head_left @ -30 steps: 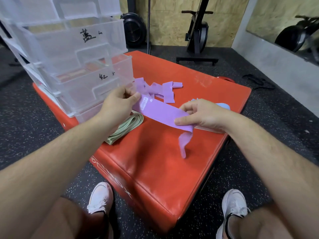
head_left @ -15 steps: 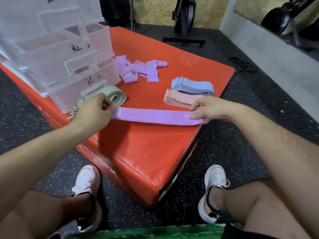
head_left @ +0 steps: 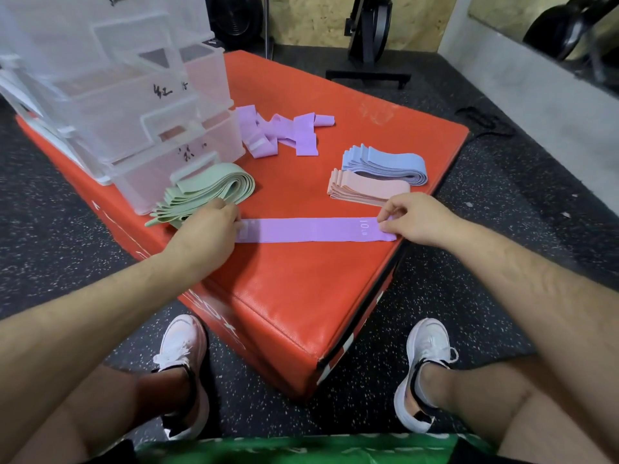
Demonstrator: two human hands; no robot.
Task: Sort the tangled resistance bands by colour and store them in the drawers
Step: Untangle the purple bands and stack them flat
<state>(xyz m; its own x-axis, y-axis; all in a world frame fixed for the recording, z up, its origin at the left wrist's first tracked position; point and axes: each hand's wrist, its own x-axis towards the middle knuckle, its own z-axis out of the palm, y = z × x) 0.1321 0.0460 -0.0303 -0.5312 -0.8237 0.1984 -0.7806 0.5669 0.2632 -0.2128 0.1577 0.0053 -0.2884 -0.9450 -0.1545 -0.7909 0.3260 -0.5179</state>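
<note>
Head view. Purple band [head_left: 308,230] pulled flat across desk [head_left: 301,289], likely to square it for stacking. Left hand [head_left: 204,229] curled over and gripping its 9 o'clock end; right hand [head_left: 412,219] pinching the 3 o'clock end. Right end close to desk edge. Bare room at 6 o'clock. Purple tangle [head_left: 281,132] at 12, unsorted.
</note>
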